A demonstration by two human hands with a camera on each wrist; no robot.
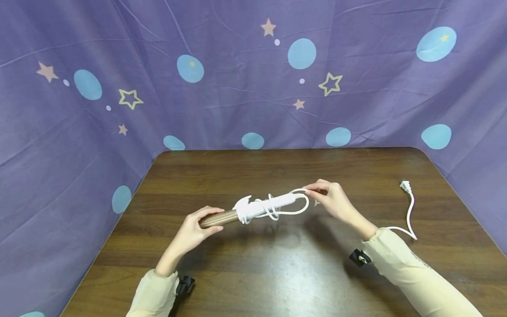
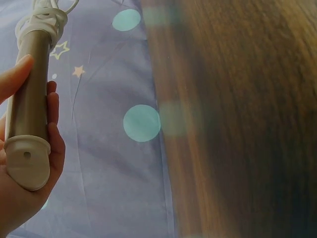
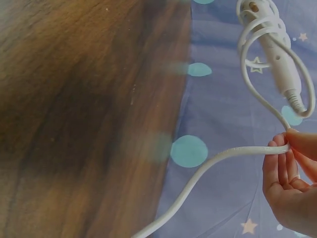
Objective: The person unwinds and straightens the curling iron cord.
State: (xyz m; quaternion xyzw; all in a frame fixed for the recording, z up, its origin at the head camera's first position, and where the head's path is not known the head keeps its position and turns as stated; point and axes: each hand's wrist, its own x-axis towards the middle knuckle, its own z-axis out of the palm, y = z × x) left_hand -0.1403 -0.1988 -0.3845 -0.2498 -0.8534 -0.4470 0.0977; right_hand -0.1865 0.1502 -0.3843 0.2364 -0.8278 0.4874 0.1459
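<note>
A curling iron (image 1: 283, 201) with a white handle and a gold-brown barrel is held up over the table, tilted slightly. My left hand (image 1: 192, 231) grips the barrel near its tip, thumb on one side and fingers on the other. In the left wrist view the white end cap (image 2: 28, 161) rests by the palm. Loops of white cord (image 1: 295, 213) wrap loosely around the handle. Just beyond the handle's end, my right hand (image 1: 334, 200) pinches the cord between thumb and fingertips. From that pinch the cord's free length (image 3: 198, 171) hangs away in the right wrist view.
The cord ends in a white two-pin plug (image 1: 405, 186) lying on the right side of the brown wooden table (image 1: 237, 281). Behind and beside the table hangs a purple cloth (image 1: 237, 101) with stars and blue dots.
</note>
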